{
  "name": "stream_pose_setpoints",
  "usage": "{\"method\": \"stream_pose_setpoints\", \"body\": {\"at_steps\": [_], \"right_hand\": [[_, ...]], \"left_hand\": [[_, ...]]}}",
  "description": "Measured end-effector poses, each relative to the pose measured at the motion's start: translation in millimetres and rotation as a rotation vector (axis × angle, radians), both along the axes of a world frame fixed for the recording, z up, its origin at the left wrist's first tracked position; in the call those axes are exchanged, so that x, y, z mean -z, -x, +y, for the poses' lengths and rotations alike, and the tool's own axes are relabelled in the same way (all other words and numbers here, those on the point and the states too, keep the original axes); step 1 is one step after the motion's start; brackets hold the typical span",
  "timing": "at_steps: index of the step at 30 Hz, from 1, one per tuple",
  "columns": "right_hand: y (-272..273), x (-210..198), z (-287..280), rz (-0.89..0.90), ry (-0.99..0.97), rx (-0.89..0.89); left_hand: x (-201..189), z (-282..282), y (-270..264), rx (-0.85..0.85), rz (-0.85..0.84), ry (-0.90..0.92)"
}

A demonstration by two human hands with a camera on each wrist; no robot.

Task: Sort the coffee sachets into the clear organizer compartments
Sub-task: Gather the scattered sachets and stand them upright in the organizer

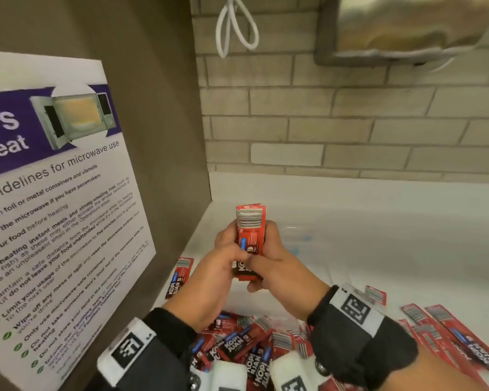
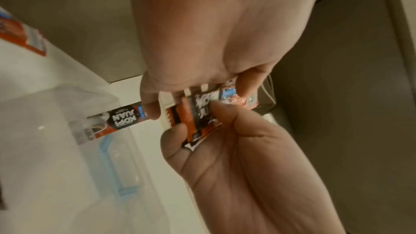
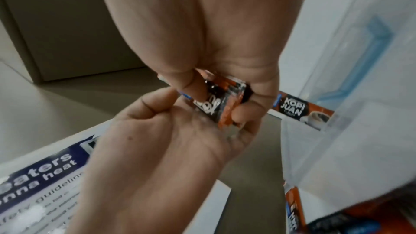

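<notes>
Both hands hold one upright stack of red Kopi Juan sachets (image 1: 250, 238) above the white counter. My left hand (image 1: 233, 253) grips its left side, with the thumb across the front. My right hand (image 1: 270, 253) wraps the right side and the bottom. The wrist views show the stack (image 2: 202, 115) (image 3: 213, 108) pinched between the fingers of both hands. The clear organizer (image 1: 299, 238) stands just behind the hands, faint, with blue marks on it. A loose pile of sachets (image 1: 246, 342) lies under my wrists.
A single sachet (image 1: 181, 275) lies by the brown side panel (image 1: 158, 136), which carries a microwave poster (image 1: 54, 210). More sachets (image 1: 449, 337) lie at the right. A brick wall (image 1: 350, 122) backs the counter, with a metal dispenser (image 1: 407, 26) above.
</notes>
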State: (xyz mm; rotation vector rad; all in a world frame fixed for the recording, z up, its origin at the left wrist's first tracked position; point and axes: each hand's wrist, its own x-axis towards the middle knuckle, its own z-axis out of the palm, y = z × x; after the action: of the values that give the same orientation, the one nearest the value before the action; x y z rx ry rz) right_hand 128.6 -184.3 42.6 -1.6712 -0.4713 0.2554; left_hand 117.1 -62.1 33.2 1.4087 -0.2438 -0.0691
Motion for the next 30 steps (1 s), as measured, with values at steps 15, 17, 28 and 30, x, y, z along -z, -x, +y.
{"method": "stream_pose_setpoints", "body": {"at_steps": [15, 17, 28, 30], "right_hand": [[-21, -47, -45, -0.339, 0.322, 0.133], [-31, -67, -60, -0.376, 0.424, 0.075], [-86, -19, -110, -0.494, 1.058, -0.030], [-92, -9, -116, -0.442, 1.098, -0.050]], "left_hand": [[-10, -29, -26, -0.078, -0.099, -0.277], [-12, -39, -35, -0.018, -0.095, -0.340], [19, -100, -80, 0.095, 0.060, -0.790], [23, -98, -84, 0.114, 0.123, -0.791]]}}
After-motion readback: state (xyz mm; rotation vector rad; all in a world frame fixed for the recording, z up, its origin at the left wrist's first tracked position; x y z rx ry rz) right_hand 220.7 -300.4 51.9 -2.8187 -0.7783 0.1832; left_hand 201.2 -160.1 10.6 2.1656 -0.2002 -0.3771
